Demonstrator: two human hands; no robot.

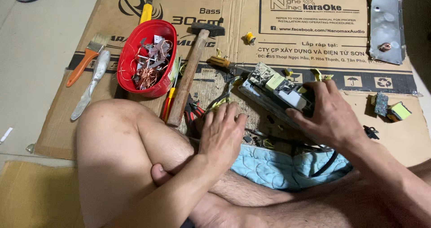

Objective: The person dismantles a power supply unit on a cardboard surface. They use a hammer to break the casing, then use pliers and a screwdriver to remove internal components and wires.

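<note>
while the right hand (330,116) grips a tilted circuit board (276,89) on the flattened cardboard (314,39), the left hand (221,131) rests just beside it, fingers loosely spread and holding nothing. a wooden-handled hammer (191,71) and a red bowl (146,57) of copper wire and metal scraps lie to the left.

Stripped electronics board (274,89), grey frame, yellow and white parts, tilted on cardboard
</note>
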